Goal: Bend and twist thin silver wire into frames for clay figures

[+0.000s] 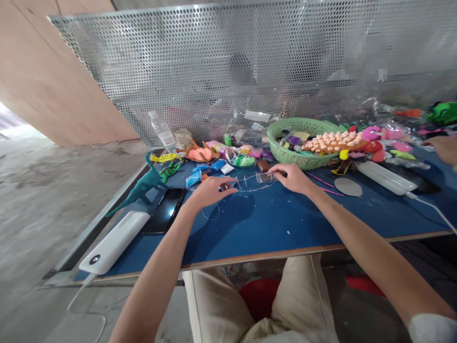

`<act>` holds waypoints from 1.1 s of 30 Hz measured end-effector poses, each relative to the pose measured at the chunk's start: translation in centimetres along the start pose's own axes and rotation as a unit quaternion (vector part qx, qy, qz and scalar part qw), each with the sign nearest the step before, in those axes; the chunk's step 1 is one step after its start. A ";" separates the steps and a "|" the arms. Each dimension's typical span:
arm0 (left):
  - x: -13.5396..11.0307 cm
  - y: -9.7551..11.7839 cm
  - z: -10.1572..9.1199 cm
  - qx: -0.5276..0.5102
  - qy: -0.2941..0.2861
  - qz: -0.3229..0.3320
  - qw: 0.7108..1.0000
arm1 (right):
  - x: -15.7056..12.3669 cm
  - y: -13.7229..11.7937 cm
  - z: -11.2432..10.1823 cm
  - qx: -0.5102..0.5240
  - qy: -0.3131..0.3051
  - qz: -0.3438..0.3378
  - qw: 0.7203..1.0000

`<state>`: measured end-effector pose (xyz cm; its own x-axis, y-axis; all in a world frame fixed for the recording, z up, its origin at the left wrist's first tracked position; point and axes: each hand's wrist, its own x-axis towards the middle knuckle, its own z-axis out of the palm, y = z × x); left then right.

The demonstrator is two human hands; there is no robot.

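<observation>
My left hand (211, 189) rests on the blue table (271, 221) with its fingers pinched on a small blue thing and the end of a thin wire. My right hand (293, 177) is closed on a small clear plastic packet (264, 177). A thin silvery wire (250, 186) runs across the table between both hands. Small colourful clay packets (210, 167) lie just beyond the left hand.
A green basket (285, 152) holds clay packets and an orange spiked clay figure (332, 142). A teal dinosaur (143, 188), a black phone (166, 214) and a white power bank (116, 240) lie at left. Another power bank (383, 177) lies at right. Another person's hand (444, 148) shows far right. A perforated metal screen (250, 66) backs the table.
</observation>
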<state>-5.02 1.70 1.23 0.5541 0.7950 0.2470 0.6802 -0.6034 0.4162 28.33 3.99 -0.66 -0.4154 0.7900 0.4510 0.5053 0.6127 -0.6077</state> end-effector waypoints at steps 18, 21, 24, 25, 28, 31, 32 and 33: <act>0.0 0.5 -0.3 -0.011 -0.028 -0.033 0.999 | -0.1 -0.8 -0.3 0.017 -0.015 0.023 0.999; 0.0 0.6 -0.4 -0.014 -0.035 -0.048 0.998 | -0.1 -1.0 -0.3 0.022 -0.013 0.025 0.999; 0.0 0.6 -0.3 -0.014 -0.034 -0.052 0.998 | -0.1 -0.9 -0.3 0.020 -0.010 0.024 0.999; 0.0 0.6 -0.3 -0.013 -0.034 -0.053 0.998 | -0.1 -0.9 -0.2 0.019 -0.008 0.023 1.000; 0.0 0.6 -0.4 -0.010 -0.034 -0.052 0.998 | -0.1 -0.7 -0.1 0.020 -0.008 0.019 1.000; 0.0 0.6 -0.4 -0.007 -0.035 -0.047 0.998 | -0.1 -0.5 0.0 0.020 -0.009 0.019 1.000; 0.0 0.6 -0.4 -0.007 -0.035 -0.044 0.998 | -0.1 -0.5 0.0 0.019 -0.009 0.019 1.000; 0.0 0.6 -0.4 -0.008 -0.034 -0.042 0.998 | -0.1 -0.5 0.0 0.019 -0.008 0.020 1.000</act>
<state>-4.83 1.34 1.84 0.5264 0.8368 0.1506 0.7190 -0.5327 0.4464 28.16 3.64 -0.40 -0.4079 0.8134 0.4148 0.4933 0.5786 -0.6495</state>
